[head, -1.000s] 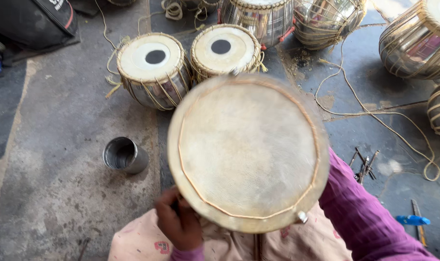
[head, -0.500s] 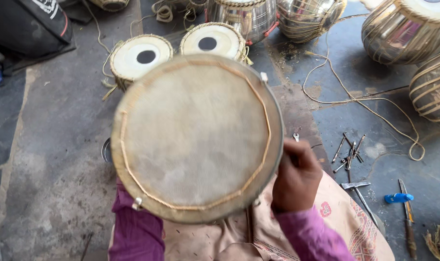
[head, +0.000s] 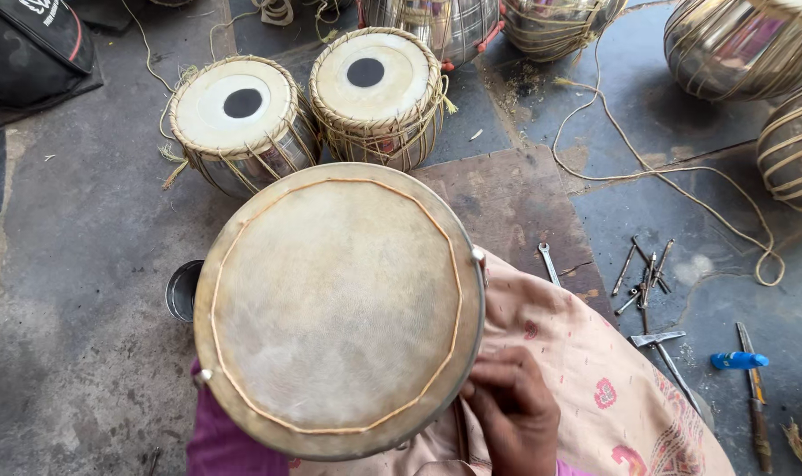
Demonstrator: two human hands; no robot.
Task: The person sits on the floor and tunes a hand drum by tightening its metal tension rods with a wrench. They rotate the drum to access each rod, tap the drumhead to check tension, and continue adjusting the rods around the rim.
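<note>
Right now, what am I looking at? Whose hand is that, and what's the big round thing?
This picture comes from a camera worn on a person's head, looking down at their own lap. No machine here, just a person working with bare hands.

The big round thing is a drum with a pale skin stretched across its top. The right hand rests against its lower edge. The left hand is hidden; only a purple sleeve shows under the drum. A pink patterned cloth covers the lap.

On the stone floor behind stand two smaller drums with black dots in the middle, and shiny metal drum bodies. To the right lie some loose cord, small metal tools and a blue-handled tool. A little metal cup peeks out on the left.
</note>
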